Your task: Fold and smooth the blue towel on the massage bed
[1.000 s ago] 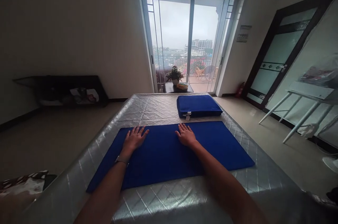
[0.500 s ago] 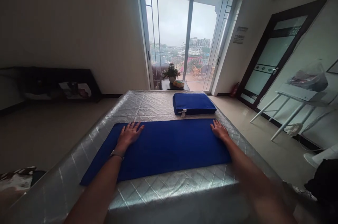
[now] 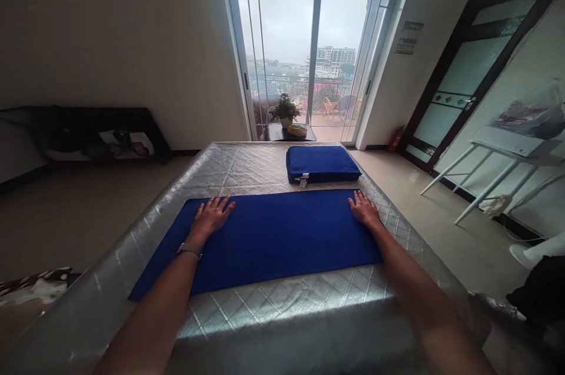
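Head view: the blue cloth [image 3: 278,234] is lying flat on the mattress [image 3: 273,316], just nearer than the folded blue bundle [image 3: 321,163], with its long axis running left to right, parallel to the bundle's near edge. The left hand [image 3: 210,214] and right hand [image 3: 362,208] are pressing on the cloth, each grip spread flat and clasping nothing, probably to keep it smooth.

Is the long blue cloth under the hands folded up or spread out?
Spread out: the blue cloth lies flat as a long rectangle on the quilted surface, with the left hand and right hand open on it.
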`<state>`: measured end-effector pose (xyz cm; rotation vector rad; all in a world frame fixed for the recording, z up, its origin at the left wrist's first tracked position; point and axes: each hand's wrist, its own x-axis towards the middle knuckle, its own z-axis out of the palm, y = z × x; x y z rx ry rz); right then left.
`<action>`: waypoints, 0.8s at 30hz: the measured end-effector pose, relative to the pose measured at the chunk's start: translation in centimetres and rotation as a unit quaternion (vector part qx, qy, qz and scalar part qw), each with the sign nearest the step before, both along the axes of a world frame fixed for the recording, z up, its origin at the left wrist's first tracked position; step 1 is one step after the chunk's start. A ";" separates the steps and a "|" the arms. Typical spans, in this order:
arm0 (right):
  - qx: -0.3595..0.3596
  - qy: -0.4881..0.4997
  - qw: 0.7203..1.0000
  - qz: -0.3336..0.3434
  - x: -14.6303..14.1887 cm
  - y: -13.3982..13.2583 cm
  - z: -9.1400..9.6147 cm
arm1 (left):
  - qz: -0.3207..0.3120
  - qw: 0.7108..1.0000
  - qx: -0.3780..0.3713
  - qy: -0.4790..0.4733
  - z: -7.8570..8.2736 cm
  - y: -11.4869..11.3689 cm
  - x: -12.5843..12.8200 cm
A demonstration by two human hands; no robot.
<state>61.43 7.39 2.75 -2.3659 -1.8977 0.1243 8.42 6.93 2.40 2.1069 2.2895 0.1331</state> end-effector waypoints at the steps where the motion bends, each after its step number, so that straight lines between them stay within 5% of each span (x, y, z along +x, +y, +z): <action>1: 0.001 0.002 1.000 0.001 0.0 0.0 -0.1 | 0.001 1.000 -0.002 0.000 0.1 0.0 0.0; 24: -0.007 -0.003 1.000 -0.014 -0.3 0.1 0.0 | -0.003 1.000 0.005 -0.010 0.0 0.0 0.0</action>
